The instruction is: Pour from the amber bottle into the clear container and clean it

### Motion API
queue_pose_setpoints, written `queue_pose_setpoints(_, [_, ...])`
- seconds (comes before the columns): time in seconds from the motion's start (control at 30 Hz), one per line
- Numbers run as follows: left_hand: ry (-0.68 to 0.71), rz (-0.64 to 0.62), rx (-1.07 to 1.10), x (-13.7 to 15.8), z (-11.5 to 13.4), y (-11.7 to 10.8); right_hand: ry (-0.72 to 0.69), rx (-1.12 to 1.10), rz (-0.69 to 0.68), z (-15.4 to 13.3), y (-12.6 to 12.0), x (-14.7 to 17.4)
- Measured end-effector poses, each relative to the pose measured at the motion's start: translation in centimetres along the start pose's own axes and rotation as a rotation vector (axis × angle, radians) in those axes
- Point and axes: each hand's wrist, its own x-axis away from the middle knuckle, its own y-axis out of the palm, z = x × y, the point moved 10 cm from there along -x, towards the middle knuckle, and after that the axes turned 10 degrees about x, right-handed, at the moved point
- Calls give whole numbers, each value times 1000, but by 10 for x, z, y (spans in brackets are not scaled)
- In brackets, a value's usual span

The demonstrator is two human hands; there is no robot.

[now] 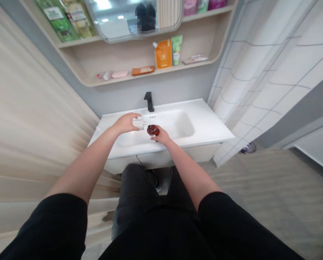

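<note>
My left hand (125, 123) is closed around a white, boxy object (138, 123) above the left part of the white sink (187, 126). A small pale piece sticks out of that object's right side; its exact kind is not clear. My right hand (162, 135) grips a reddish-brown see-through bottle (153, 130) with a dark top, just right of the white object. A narrow gap separates the two things over the basin. Behind them stands the black faucet (149, 102), touched by neither hand.
A wall shelf (115, 54) above holds an orange pouch (163, 54), a green tube (176, 50), a pink bar (120, 74) and several bottles. A mirror (118, 18) hangs in front of it. Beige curtain (28, 108) borders the left, a white checked curtain (248, 72) the right.
</note>
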Motion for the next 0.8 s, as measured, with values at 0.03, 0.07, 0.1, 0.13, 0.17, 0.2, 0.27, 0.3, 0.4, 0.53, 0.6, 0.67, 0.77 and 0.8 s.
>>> queue_pose_setpoints(0.03, [1,-4,-4,0,0,1,-1,-2,-2,0,0,0])
queue_pose_setpoints(0.07, [2,-7,-8,0,1,1,-2,-2,-4,-1,0,0])
queue_pose_setpoints(0.1, [4,-8,-10,0,2,1,-4,-1,-4,-1,0,0])
queue_pose_setpoints(0.13, [8,-9,-10,0,3,2,-4,1,-3,-2,0,0])
queue_pose_setpoints(0.17, [12,-10,-10,0,4,2,-5,1,-2,-2,0,0])
queue_pose_setpoints(0.2, [15,-13,-11,0,5,2,-6,0,-2,-3,0,0])
queue_pose_setpoints(0.27, [15,-16,-19,0,6,3,-5,-6,-4,-3,0,0])
queue_pose_setpoints(0.3, [13,-20,-27,1,6,4,-3,-8,-3,-3,0,0])
queue_pose_setpoints(0.4, [12,-31,-49,1,6,7,8,-11,0,-3,-1,1])
queue_pose_setpoints(0.53, [14,-47,-72,1,4,12,3,-12,2,-4,0,1])
queue_pose_setpoints(0.6, [14,-51,-81,1,3,14,-1,-8,6,-5,0,1])
queue_pose_setpoints(0.67, [18,-53,-86,0,3,15,-2,-5,7,-5,0,1])
queue_pose_setpoints(0.77, [31,-62,-104,-1,3,17,-2,8,6,-4,0,0])
queue_pose_setpoints(0.8, [38,-67,-112,-2,4,17,0,14,5,-4,1,0])
